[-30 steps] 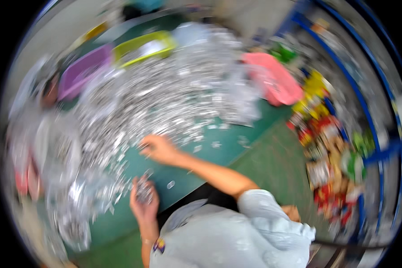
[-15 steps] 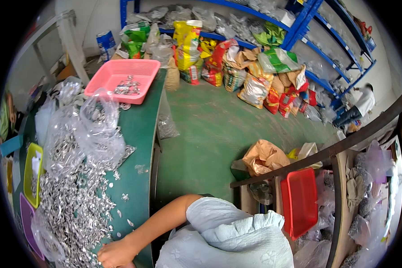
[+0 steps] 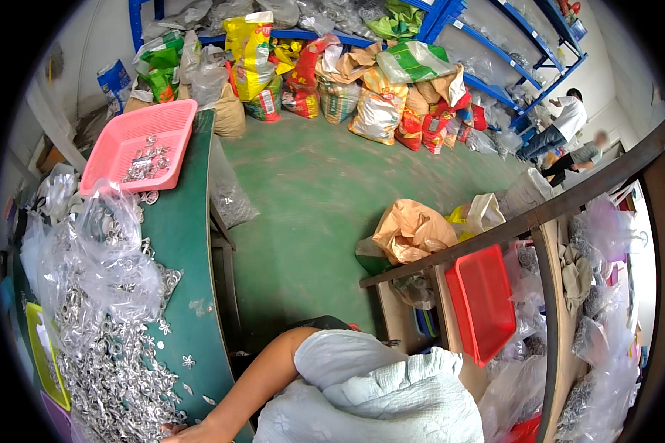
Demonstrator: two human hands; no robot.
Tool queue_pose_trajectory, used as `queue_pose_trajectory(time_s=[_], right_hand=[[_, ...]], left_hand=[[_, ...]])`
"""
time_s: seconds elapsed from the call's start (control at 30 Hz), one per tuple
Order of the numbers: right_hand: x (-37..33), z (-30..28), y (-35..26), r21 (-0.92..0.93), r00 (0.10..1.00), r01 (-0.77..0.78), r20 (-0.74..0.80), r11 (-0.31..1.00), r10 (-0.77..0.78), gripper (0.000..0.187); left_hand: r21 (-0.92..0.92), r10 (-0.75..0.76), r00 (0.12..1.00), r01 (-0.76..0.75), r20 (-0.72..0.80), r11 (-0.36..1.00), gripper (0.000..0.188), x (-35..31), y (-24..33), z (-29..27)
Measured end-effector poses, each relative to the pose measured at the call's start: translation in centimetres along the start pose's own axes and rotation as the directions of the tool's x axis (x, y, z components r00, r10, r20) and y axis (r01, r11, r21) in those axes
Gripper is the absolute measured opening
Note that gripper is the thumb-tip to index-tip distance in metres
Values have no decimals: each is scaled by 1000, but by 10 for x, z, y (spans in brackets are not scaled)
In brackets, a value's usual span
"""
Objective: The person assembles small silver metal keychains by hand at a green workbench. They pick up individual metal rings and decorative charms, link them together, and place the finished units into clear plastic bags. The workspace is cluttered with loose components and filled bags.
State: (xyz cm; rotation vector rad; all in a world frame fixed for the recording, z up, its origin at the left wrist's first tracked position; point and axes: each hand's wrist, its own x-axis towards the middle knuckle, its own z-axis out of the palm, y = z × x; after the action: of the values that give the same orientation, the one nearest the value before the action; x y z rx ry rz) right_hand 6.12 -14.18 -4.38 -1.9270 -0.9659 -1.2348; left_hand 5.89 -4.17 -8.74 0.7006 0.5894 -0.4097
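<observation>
My right hand (image 3: 181, 432) comes in at the bottom edge, mostly cut off by it. A bit of its fingers touches the near right edge of a heap of small silvery metal pieces (image 3: 118, 365). The rest of the fingers is out of sight, so I cannot tell what they hold. Nothing of my left hand shows. Behind the heap, clear plastic bags (image 3: 111, 266) partly filled with similar pieces lie on the green table (image 3: 188, 266). A few loose flower-shaped and leaf-shaped pieces are scattered beside the heap.
A pink basket (image 3: 177, 151) with some metal pieces stands at the table's far end. A yellow-green tray (image 3: 41, 354) and a purple one (image 3: 55, 417) line the left. Filled sacks (image 3: 380, 111) stand under blue shelving. Right are a red tray (image 3: 488, 303) and dark rail (image 3: 524, 214). Two people stand far right.
The view has turned, so the table and sacks sit further left and a second distant person shows. My right hand has slipped lower, largely out of the picture, still by the heap.
</observation>
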Motion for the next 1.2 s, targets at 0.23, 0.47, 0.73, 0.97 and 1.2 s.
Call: queue_pose_trajectory(time_s=[0.23,0.47,0.73,0.97,1.2], right_hand=[[-1,6,4,-29,996,-75,51,997,76,19],[11,1,-20,178,967,-196,199,964,160,17],[28,-7,-38,193,898,-353,345,915,274,34],[16,-20,-30,168,834,-484,386,859,395,31],[-6,-35,22,-465,604,-475,445,747,661,55]], left_hand=[[-10,-25,1000,25,18,1000,26,0,6,-1],[-195,21,1000,-21,-2,981,25,-34,29,-26],[-421,61,996,-30,60,907,25,-67,13,-28],[-497,-39,999,30,-7,867,14,-85,12,-11],[-693,-49,960,233,274,682,14,-93,9,-26]])
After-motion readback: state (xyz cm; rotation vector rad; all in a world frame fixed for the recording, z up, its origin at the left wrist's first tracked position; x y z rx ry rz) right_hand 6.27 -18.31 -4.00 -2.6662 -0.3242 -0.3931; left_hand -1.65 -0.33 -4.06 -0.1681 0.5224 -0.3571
